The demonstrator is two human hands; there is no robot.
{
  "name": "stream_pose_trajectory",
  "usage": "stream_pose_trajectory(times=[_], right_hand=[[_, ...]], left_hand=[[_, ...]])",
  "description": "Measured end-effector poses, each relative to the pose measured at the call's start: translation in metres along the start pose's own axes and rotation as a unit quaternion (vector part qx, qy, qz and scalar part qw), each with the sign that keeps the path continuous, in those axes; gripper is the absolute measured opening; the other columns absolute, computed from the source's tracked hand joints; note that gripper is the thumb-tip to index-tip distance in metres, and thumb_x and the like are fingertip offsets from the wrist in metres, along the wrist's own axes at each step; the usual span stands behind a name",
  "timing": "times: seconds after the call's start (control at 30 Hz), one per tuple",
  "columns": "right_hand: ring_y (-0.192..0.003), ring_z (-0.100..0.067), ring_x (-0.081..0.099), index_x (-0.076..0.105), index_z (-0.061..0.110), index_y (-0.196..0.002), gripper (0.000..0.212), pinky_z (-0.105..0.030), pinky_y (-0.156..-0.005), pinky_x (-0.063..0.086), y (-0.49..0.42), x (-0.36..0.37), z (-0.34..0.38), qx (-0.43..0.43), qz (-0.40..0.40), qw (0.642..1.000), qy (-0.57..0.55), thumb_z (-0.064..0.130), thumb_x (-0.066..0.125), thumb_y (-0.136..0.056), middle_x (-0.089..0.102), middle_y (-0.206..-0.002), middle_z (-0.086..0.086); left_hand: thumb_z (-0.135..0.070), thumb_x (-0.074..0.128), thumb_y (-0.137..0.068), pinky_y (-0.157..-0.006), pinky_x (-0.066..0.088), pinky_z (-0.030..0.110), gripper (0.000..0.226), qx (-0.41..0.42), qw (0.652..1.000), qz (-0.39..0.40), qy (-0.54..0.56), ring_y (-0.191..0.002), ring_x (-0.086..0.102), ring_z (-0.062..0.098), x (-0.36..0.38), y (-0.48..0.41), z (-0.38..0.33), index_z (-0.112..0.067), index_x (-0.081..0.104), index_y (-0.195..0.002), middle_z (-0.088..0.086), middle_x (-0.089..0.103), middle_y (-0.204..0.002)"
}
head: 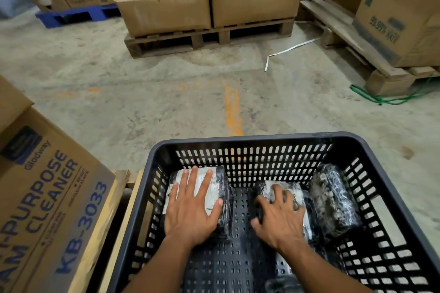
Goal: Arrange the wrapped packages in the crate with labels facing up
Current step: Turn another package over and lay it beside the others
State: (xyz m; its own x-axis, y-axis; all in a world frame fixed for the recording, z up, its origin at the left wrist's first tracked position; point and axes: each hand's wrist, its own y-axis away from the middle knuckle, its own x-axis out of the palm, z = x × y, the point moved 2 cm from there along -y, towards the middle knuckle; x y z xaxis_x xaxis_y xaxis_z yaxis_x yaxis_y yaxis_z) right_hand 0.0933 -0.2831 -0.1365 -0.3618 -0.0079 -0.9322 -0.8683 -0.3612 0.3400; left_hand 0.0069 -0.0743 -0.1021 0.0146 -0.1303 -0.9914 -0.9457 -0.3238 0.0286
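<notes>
A black slotted plastic crate (252, 141) fills the lower right of the head view. Three packages in black wrap lie on its floor. The left package (217, 179) shows a white label upward, and my left hand (192, 209) lies flat on it with fingers spread. On the middle package (298, 194), which also has a white label on top, my right hand (279, 216) sits with its fingers curled over it. The right package (333, 200) leans against the crate's right wall and no hand touches it. A dark object at the crate's near edge (283, 284) is mostly hidden.
A cardboard box printed "KB-3033" (52, 197) stands close on the left beside a wooden pallet edge (112, 216). Pallets stacked with cardboard boxes (209, 7) stand ahead and at the right (400, 14). A white strap (289, 51) and a green cord (390, 100) lie on the concrete floor.
</notes>
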Motion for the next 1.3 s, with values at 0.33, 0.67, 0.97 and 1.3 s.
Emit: stream_pose_trajectory(times=[0.33,0.67,0.97,1.3], right_hand=[[-0.120,-0.026,0.056,0.034,0.042,-0.140,0.069,-0.040,-0.092,0.057,0.019,-0.027,-0.009,0.060,-0.047,0.986,-0.150,0.044,0.074,-0.084,0.030,-0.156,-0.012],[-0.084,-0.012,0.069,0.059,0.032,-0.124,0.041,-0.034,-0.072,0.060,0.037,-0.064,-0.056,0.102,-0.128,0.894,-0.417,0.012,0.071,-0.090,0.067,-0.128,-0.004],[-0.054,-0.020,0.071,0.078,0.015,-0.096,0.018,-0.029,-0.049,0.055,0.024,-0.107,-0.047,0.114,-0.094,0.748,-0.647,0.003,0.067,-0.089,0.080,-0.076,-0.012],[-0.052,-0.024,0.066,0.080,0.011,-0.097,0.031,-0.031,-0.048,0.056,0.032,-0.132,-0.045,0.062,-0.032,0.686,-0.724,-0.004,0.054,-0.091,0.077,-0.077,-0.016]], left_hand=[[-0.072,0.014,-0.093,-0.125,-0.015,0.045,0.080,-0.014,0.999,0.047,0.022,-0.156,-0.027,0.020,-0.008,0.001,-0.005,-0.041,-0.012,-0.162,0.000,-0.023,-0.172],[-0.040,0.051,-0.099,-0.129,0.015,0.041,0.073,-0.053,0.975,0.025,0.215,-0.159,0.012,0.021,-0.029,0.004,-0.036,-0.029,0.019,-0.163,0.000,0.019,-0.172],[-0.041,0.062,-0.093,-0.092,0.053,0.030,0.053,-0.105,0.912,0.010,0.395,-0.103,0.062,0.008,-0.052,0.008,-0.061,-0.028,0.052,-0.144,-0.011,0.061,-0.117],[-0.027,0.087,-0.079,-0.095,0.060,0.054,0.073,-0.242,0.692,0.149,0.663,-0.106,0.072,0.025,-0.061,-0.002,-0.059,-0.033,0.051,-0.142,0.005,0.069,-0.127]])
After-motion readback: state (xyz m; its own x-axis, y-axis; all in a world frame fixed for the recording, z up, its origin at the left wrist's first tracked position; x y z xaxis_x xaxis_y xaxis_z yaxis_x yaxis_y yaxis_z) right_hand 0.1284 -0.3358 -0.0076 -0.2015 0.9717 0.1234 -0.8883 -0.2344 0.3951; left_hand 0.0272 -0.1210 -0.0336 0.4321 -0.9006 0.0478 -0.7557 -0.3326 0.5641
